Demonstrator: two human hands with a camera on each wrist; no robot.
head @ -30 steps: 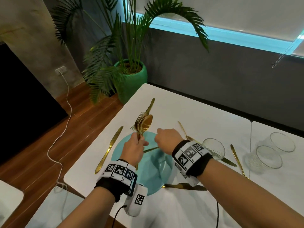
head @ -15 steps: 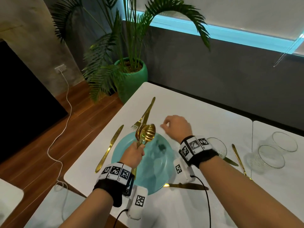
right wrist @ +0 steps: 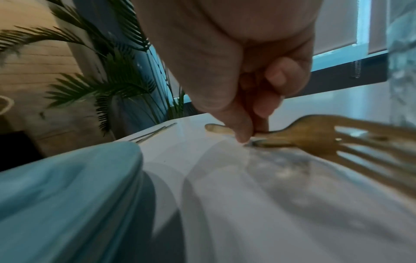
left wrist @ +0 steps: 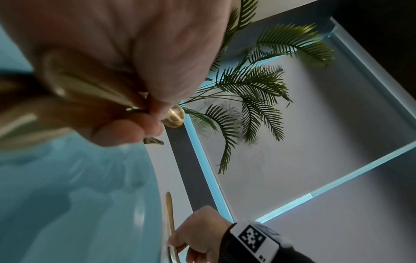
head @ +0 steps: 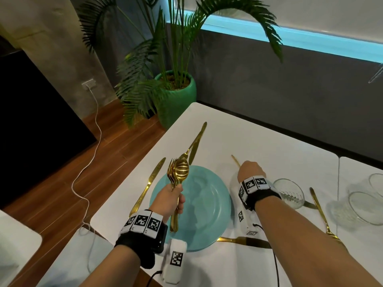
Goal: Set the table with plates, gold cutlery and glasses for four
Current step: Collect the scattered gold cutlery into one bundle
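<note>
Left hand [head: 169,200] grips cutlery bunch [head: 177,172] over plate [head: 209,204], right hand [head: 250,169] pinches fork [right wrist: 315,137] on table [head: 259,141]

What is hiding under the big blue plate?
A gold knife pokes out from under the blue plate's near edge onto the white table. How far it reaches beneath, or whether anything else lies there, is covered.
</note>
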